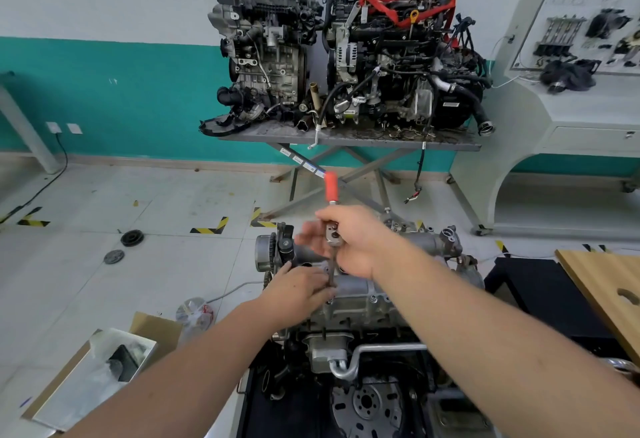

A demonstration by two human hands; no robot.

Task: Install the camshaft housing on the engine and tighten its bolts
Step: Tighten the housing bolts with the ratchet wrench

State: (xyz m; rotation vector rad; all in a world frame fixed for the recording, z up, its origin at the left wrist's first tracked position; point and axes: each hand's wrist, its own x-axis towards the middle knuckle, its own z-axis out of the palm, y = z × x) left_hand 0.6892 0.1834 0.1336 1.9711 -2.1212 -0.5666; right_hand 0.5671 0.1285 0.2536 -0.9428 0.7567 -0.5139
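Both your hands are on the tightening step: your right hand (353,243) grips the red-handled steel ratchet (331,226) and your left hand (301,290) pinches its extension at a bolt. That bolt sits in the grey aluminium camshaft housing (360,290), already seated atop the engine (346,351). Next, judge the socket square on the bolt before you swing the handle.

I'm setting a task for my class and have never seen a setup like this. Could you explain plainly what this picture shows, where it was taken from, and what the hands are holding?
There is no robot here, only a person at work. The one picture comes from a camera worn on the person's head, looking forward and down over both arms.

In front of them stands a car engine with a long grey metal cover, the camshaft housing, on top. The right hand grips the shaft of a wrench with a red handle, which stands upright over the cover. The left hand holds the lower end of the tool steady near a bolt; its fingertips are hidden.

Behind, two more engines sit on a metal stand against the wall. An open cardboard box lies on the tiled floor at the left, and a wooden board shows at the right.
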